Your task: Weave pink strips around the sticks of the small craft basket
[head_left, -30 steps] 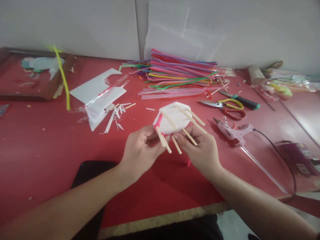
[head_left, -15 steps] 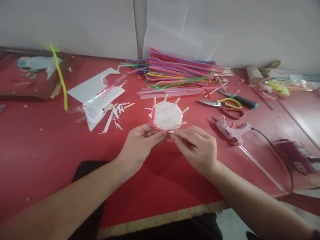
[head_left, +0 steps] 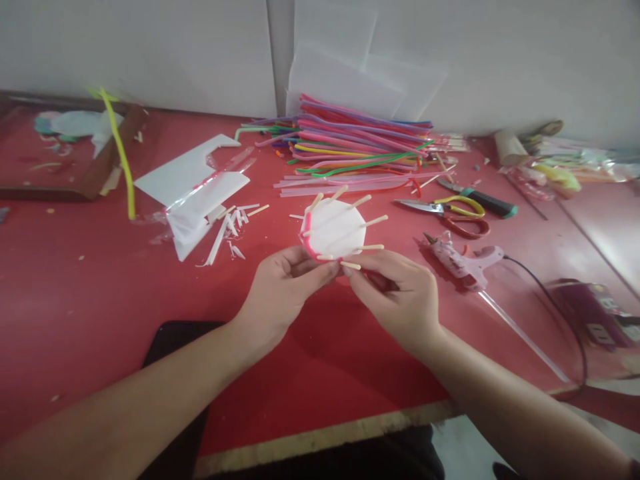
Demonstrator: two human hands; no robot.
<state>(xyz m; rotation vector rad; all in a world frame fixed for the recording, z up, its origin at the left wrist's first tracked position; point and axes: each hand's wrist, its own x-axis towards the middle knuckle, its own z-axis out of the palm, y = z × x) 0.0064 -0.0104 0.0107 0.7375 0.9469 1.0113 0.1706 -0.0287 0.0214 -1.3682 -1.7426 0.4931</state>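
Both my hands hold a small white disc (head_left: 334, 228) with several short wooden sticks standing out around its rim. A pink pipe cleaner (head_left: 306, 240) runs along the disc's left edge. My left hand (head_left: 283, 291) pinches the near left edge of the disc, fingers closed on it. My right hand (head_left: 400, 293) grips the near right edge, fingers pinched at a stick there. The disc is lifted a little above the red table (head_left: 100, 293) and faces me.
A pile of coloured pipe cleaners (head_left: 350, 143) lies behind the disc. Scissors (head_left: 450, 212), a green-handled tool (head_left: 483, 199) and a pink glue gun (head_left: 463, 260) with its cord lie to the right. White sheet scraps (head_left: 195, 187) and a brown tray (head_left: 60, 153) are at left.
The disc has turned in my hands: a second ago its sticks pointed down towards me, now its flat face shows and the sticks point outwards and away.
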